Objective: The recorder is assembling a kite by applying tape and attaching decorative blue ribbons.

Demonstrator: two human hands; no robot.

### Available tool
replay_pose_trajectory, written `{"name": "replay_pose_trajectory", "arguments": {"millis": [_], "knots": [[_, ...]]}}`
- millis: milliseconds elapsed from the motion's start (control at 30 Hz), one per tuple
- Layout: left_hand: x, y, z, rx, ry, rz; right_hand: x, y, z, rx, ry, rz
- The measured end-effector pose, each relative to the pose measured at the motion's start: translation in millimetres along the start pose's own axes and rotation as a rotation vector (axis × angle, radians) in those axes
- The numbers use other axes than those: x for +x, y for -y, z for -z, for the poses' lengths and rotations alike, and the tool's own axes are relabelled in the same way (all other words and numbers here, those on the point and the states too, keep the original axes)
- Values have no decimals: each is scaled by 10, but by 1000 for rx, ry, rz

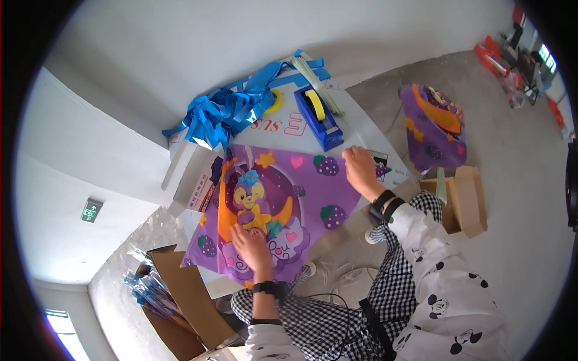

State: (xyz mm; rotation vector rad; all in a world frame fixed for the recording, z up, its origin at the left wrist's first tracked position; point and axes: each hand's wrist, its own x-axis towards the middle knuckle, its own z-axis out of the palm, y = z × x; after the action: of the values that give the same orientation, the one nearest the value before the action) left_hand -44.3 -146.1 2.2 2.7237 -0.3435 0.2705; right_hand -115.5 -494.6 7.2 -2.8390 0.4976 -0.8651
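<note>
The left hand lies spread on one of two sheets; whether the curled right hand pinches its edge, I cannot tell. Nearby: one dispenser, two brown cartons.

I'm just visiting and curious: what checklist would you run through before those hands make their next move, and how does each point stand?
1. Purple printed sheet laid out, picture side up: ok.
2. Left hand open over the sheet: ok, over the lower part of the print.
3. Right hand gripping the sheet: cannot tell; it is at the upper right edge, but its grip is unclear.
4. Tape dispenser off the sheet: ok, it stands just beyond the upper edge.
5. Thin pale sticks bundled together: ok, beside the dispenser.
6. Blue ribbon untangled: not ok, it lies in a loose heap.
</note>
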Motion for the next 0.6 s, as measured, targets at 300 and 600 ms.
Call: {"name": "replay_pose_trajectory", "arguments": {"millis": [300,600], "knots": [[-23,-1096,-599,-102,71,-58,38,549,336,520,311,162],[18,-1055,-576,-73,74,-66,1496,1046,-335,798,290,123]]}}
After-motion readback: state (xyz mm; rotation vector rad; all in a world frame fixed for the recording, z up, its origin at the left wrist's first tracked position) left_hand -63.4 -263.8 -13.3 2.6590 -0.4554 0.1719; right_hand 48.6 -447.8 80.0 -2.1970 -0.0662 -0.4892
